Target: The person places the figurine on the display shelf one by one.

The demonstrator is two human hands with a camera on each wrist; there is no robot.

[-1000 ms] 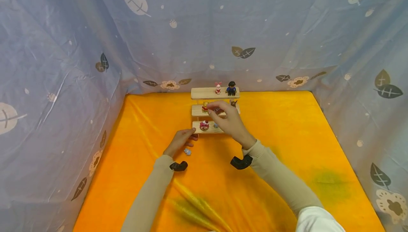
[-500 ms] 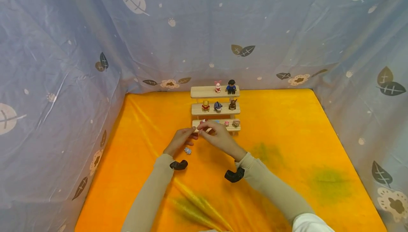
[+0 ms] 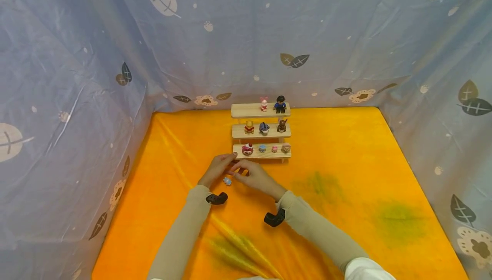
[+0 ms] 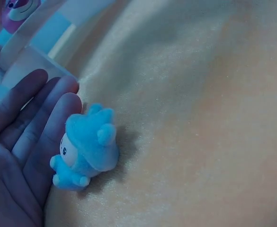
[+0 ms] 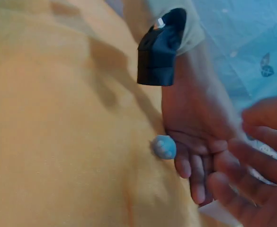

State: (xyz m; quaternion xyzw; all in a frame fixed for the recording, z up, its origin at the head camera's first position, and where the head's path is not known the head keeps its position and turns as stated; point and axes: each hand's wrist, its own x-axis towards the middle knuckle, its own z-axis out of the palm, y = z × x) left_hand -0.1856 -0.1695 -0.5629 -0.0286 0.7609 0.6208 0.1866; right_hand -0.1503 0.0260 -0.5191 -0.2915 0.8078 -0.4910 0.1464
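A small light-blue toy figure [image 3: 227, 181] lies on the yellow cloth, beside the fingers of my left hand [image 3: 217, 169]. Its pale face and rounded blue hood show in the left wrist view [image 4: 93, 146]. My left hand holds the left end of the lowest tier of a wooden display shelf [image 3: 261, 155]; the thumb lies on top, the other fingers lower by the leg. My right hand [image 3: 254, 177] hovers just right of the blue figure. Its fingers are loosely bent and hold nothing, as the right wrist view shows.
Several figures stand on the tiers: a dark-haired doll [image 3: 280, 105] and a pink piglet [image 3: 264, 104] on top, a yellow bear [image 3: 249, 128], a donkey [image 3: 263, 128] and a brown figure [image 3: 282, 125] midway, a magenta bear [image 3: 247, 149] and smaller ones below. Patterned curtain [image 3: 253, 36] surrounds the cloth.
My right hand has come down from the middle tier, past the lowest tier, toward the blue figure on the cloth. My left hand stays at the shelf's end.
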